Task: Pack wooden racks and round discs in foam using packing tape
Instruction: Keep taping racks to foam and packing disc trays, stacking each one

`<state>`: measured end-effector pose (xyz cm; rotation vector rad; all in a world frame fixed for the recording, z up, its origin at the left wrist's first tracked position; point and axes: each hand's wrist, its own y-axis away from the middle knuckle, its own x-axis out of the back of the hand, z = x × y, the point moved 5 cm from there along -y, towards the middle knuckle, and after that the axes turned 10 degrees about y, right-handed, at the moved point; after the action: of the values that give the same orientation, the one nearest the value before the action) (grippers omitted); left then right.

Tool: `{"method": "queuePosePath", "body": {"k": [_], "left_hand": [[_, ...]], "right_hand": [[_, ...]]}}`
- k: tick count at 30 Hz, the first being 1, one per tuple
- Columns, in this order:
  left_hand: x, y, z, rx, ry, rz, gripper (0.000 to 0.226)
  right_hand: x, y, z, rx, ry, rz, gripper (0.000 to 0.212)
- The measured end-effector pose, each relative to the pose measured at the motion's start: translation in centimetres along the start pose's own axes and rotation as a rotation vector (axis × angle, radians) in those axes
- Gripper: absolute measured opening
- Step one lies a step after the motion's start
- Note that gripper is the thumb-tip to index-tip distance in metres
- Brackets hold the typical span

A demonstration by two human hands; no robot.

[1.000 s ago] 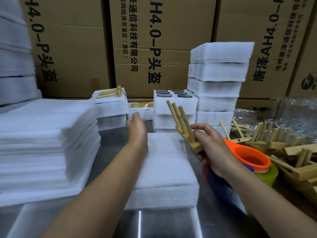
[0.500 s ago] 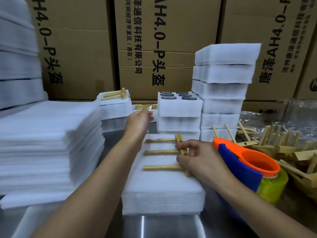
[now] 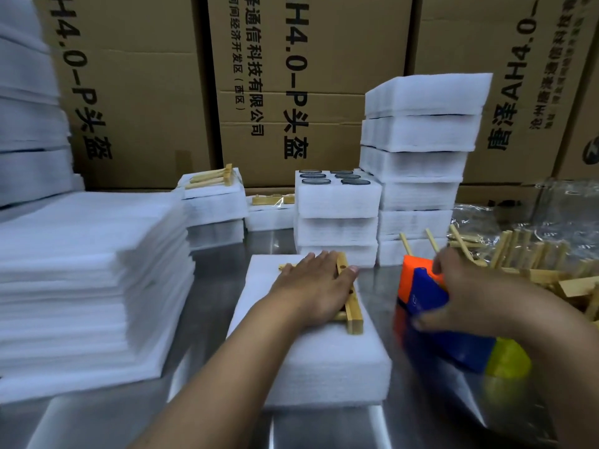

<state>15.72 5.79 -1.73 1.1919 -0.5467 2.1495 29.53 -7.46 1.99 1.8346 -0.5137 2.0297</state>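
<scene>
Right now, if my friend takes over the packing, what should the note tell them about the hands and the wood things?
Hands: the left hand lies flat, pressing the wooden rack onto the foam pad in the middle. The right hand grips the tape dispenser just right of the pad.
Done: the rack is laid on the foam. A tower of foam packs stands behind.
Left: cover and tape this rack, then probably the loose racks piled at the right. The round discs sit uncovered in a foam block at the back.
</scene>
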Motion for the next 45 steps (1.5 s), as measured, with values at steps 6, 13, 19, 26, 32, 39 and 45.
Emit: {"method": "queuePosePath", "body": {"k": [6, 13, 19, 26, 32, 39, 45], "left_hand": [[0.0, 0.3, 0.0, 0.02, 0.017, -0.018, 0.063], [0.2, 0.5, 0.0, 0.003, 0.029, 0.001, 0.064], [1.1, 0.6, 0.2, 0.007, 0.203, 0.093, 0.066], [4.5, 2.4, 1.8, -0.083, 1.404, 0.087, 0.054], [4.7, 2.9, 1.7, -0.039, 1.742, 0.02, 0.023], [5.0, 3.2, 0.7, 0.06, 1.797, 0.016, 0.028], [6.4, 3.5, -0.5, -0.011, 1.194, 0.296, 0.022]], "right_hand": [[-1.5, -0.3, 0.9, -0.033, 0.169, -0.117, 0.1], [-0.1, -2.1, 3.8, -0.001, -0.314, 0.074, 0.041], [3.4, -1.0, 5.4, 0.113, -1.119, 0.591, 0.027], [5.1, 1.9, 2.0, 0.445, -1.52, 0.501, 0.041], [4.4, 2.7, -0.2, 0.566, -1.499, 0.423, 0.022], [4.2, 2.4, 0.2, 0.649, -1.493, 0.443, 0.029], [4.5, 2.5, -0.2, 0.826, -1.349, 0.516, 0.029]]}}
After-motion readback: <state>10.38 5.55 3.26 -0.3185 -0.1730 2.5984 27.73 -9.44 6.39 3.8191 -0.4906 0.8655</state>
